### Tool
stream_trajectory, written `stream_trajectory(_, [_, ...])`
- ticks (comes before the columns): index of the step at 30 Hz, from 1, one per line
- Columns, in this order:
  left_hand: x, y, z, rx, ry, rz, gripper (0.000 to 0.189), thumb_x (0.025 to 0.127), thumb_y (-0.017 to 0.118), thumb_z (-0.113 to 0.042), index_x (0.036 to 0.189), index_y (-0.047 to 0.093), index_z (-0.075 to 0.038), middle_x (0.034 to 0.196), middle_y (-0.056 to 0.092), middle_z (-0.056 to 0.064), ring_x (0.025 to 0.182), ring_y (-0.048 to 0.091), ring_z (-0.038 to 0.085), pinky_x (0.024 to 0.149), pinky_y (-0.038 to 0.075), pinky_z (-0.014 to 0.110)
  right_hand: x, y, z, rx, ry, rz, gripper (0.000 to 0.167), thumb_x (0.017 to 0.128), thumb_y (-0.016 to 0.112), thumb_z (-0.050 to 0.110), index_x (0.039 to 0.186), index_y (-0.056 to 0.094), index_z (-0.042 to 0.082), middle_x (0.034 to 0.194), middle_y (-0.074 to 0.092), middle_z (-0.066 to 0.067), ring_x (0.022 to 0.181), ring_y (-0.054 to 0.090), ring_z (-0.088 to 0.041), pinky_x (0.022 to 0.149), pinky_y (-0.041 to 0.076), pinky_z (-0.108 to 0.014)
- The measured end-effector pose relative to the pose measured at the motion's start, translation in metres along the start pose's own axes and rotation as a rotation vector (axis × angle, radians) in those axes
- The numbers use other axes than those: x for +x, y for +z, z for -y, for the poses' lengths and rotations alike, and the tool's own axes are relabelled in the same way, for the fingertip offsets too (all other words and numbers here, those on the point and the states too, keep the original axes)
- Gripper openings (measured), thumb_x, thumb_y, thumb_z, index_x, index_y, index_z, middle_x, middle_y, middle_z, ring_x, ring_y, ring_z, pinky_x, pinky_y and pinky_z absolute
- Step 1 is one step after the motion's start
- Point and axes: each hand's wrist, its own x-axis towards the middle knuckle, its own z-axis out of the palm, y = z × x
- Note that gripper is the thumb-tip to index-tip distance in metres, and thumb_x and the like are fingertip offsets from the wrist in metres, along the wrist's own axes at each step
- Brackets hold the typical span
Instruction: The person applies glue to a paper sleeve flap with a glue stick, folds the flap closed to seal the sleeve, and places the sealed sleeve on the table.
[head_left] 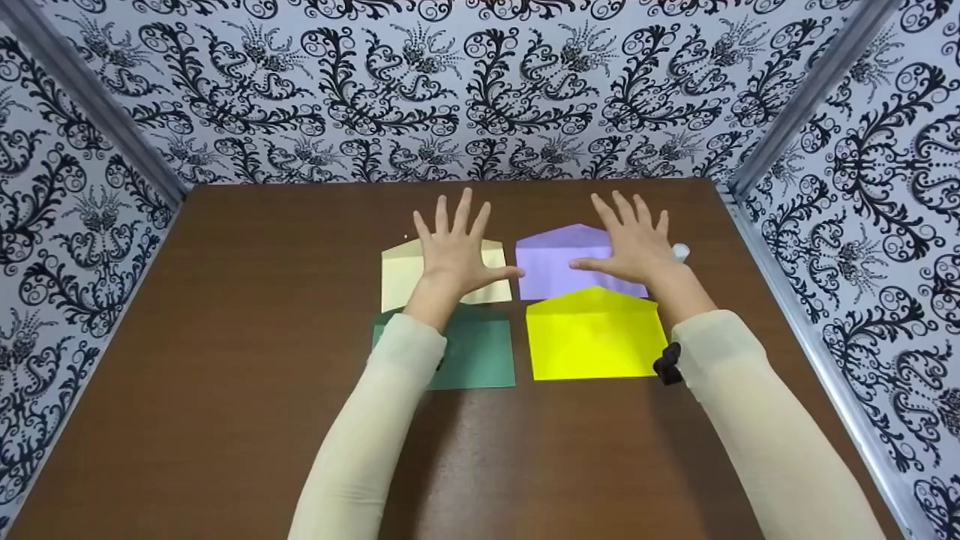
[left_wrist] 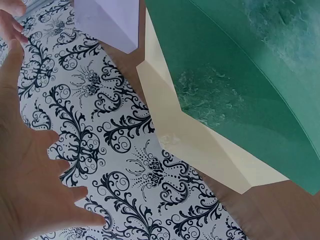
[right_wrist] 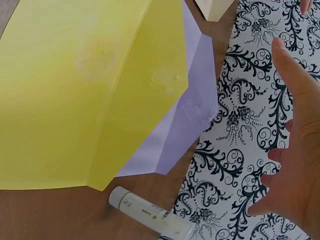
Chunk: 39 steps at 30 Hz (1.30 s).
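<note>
Both hands hover over envelopes on a brown table, fingers spread and holding nothing. In the head view my left hand [head_left: 454,259] overlaps the cream envelope [head_left: 401,281], and my right hand [head_left: 634,244] overlaps the purple envelope [head_left: 547,262]. Nearer to me lie a green envelope [head_left: 480,352], partly behind the left sleeve, and a yellow envelope [head_left: 596,341]. All flaps point away from me. Whitish smears show on the green envelope [left_wrist: 220,95] in the left wrist view, and similar patches mark the yellow envelope [right_wrist: 100,60] and the purple flap in the right wrist view.
A white glue stick [right_wrist: 150,215] lies beside the purple and yellow envelopes, mostly behind the right hand in the head view. Black-and-white patterned walls [head_left: 450,90] enclose the table [head_left: 225,337] at the back and both sides, with metal strips along the corners.
</note>
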Motion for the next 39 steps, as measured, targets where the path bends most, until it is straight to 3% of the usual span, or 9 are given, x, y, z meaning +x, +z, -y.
stream_trajectory(9, [-0.001, -0.008, -0.004, -0.109, 0.043, -0.019, 0.113, 0.075, 0.045, -0.091, 0.162, 0.010, -0.028, 0.170, 0.004, 0.002, 0.155, 0.012, 0.036, 0.125, 0.009, 0.062, -0.002, 0.000, -0.017, 0.025, 0.012, -0.042, 0.113, 0.078, 0.068, 0.071, 0.162, 0.011, 0.021, 0.166, 0.013, -0.021, 0.150, 0.008, -0.051, 0.115, 0.003, -0.078])
stream_trajectory(26, [-0.013, -0.015, -0.012, -0.120, 0.119, -0.079, 0.084, 0.087, 0.049, -0.077, 0.152, 0.043, -0.024, 0.153, 0.049, 0.001, 0.141, 0.046, 0.029, 0.121, 0.034, 0.047, -0.019, 0.007, -0.066, 0.120, 0.109, -0.086, 0.103, 0.084, 0.076, 0.048, 0.159, 0.018, 0.007, 0.161, 0.018, -0.031, 0.146, 0.015, -0.055, 0.119, 0.016, -0.070])
stream_trajectory(39, [-0.022, -0.012, -0.011, -0.129, 0.142, -0.098, 0.065, 0.091, 0.053, -0.068, 0.137, 0.061, -0.024, 0.139, 0.063, -0.001, 0.125, 0.060, 0.025, 0.100, 0.054, 0.042, -0.032, 0.021, -0.085, 0.237, 0.210, -0.138, 0.098, 0.087, 0.075, 0.038, 0.158, 0.018, 0.003, 0.158, 0.022, -0.032, 0.141, 0.024, -0.055, 0.114, 0.026, -0.070])
